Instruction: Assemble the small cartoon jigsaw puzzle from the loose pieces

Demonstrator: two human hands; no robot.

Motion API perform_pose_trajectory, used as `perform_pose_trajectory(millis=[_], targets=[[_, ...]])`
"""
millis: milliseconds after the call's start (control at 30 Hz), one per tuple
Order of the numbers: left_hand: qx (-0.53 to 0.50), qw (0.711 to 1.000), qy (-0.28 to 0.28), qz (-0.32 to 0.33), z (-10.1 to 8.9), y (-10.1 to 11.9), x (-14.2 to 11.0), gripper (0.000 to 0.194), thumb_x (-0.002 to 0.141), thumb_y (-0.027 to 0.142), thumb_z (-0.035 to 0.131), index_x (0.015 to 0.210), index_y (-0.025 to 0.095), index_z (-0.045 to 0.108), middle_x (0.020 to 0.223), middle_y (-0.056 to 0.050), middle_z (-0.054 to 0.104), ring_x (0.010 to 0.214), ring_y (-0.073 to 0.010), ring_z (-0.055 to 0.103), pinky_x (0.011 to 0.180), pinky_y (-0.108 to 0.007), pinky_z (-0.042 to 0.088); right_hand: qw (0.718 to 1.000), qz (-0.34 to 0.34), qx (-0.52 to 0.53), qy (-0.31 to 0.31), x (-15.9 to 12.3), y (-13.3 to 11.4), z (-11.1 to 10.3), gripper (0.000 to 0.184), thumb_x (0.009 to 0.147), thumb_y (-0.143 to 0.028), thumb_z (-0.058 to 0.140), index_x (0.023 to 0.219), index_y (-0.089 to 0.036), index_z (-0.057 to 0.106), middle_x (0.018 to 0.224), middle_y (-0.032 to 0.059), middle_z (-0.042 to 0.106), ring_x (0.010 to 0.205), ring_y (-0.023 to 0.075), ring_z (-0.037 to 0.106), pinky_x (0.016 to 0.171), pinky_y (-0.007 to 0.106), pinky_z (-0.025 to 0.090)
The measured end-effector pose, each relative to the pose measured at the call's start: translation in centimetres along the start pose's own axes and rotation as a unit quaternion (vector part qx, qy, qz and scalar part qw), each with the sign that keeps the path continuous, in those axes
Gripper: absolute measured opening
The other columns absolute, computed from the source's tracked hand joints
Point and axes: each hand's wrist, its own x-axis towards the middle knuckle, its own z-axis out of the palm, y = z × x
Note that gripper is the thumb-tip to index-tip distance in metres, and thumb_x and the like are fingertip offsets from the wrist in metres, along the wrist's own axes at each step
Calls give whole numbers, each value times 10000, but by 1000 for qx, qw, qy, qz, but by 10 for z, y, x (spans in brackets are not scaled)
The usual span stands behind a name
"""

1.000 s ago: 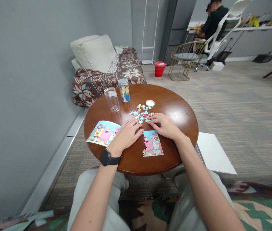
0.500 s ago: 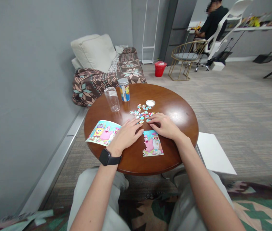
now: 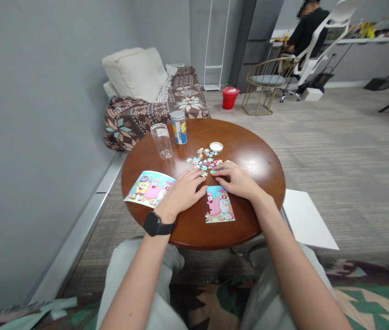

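My left hand lies flat on the round wooden table, its fingertips beside the loose jigsaw pieces and its heel next to a printed cartoon picture card. My right hand rests with its fingers at the near edge of those pieces, just above a part-built cartoon jigsaw. Neither hand visibly holds anything. Farther back stand a clear drinking glass, a blue and yellow jar and a small white lid. A black smartwatch circles my left wrist.
A patterned sofa with cream cushions lies behind the table, beside a grey wall. A white board leans by the table's right edge. Farther off are a red bucket, a gold chair and a seated person.
The whole scene has shifted slightly in view as my head moved. My hands stay on the table in nearly the same pose, and the pieces look unmoved.
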Motion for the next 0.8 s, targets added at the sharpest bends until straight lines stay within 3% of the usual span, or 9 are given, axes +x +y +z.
perform_pose_trajectory(millis=[267, 633, 800], targets=[[6, 1000, 0, 4, -1, 2, -1, 386, 1010, 336, 451, 1299, 160, 636, 1461, -116, 580, 1428, -235, 460, 1252, -465, 289, 1000, 17, -13, 16, -2, 3, 2, 234, 871, -168, 597, 986, -235, 790, 1152, 100, 708, 1089, 268, 645, 997, 489, 520], [-5, 1000, -5, 6, -3, 2, 0, 408, 998, 336, 480, 1354, 175, 599, 1457, -108, 586, 1419, -236, 470, 1248, -476, 292, 999, 19, 10, 31, -1, 8, 3, 213, 851, -132, 574, 879, -241, 755, 1037, 72, 729, 1005, 256, 645, 954, 467, 510], [-10, 1000, -5, 13, -4, 3, -1, 351, 988, 317, 494, 1277, 206, 660, 1455, -104, 581, 1399, -239, 489, 1248, -501, 285, 999, 34, 8, 19, -1, 6, -1, 195, 847, -126, 565, 883, -234, 722, 944, 67, 708, 946, 256, 623, 908, 440, 506]])
